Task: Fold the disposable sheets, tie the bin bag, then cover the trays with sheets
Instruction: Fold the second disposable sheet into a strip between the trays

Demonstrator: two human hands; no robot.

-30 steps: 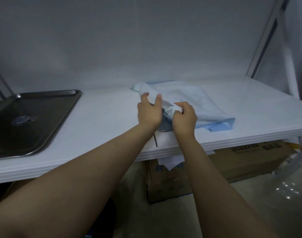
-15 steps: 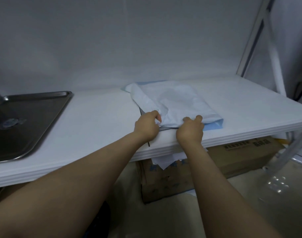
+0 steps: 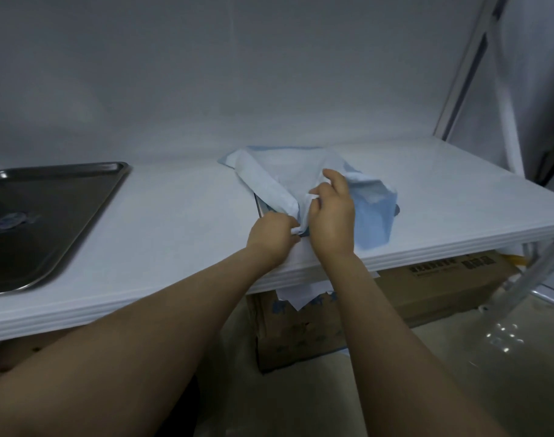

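Sheet (image 3: pixel 300 178), pale blue, bunched over a mostly hidden tray (image 3: pixel 259 205) near the desk (image 3: pixel 181 216) front edge. Pinched at its near corner by left hand (image 3: pixel 271 236) and right hand (image 3: pixel 332 216), fingers closed on it. Second tray (image 3: pixel 48 216) far left of sheet, bare. Covering seemingly underway; bin bag unseen.

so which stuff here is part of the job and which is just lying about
Job:
blue sheet, pinched by left hand and right hand
tray under it
bare tray

Lying about:
cardboard boxes under the table
loose paper
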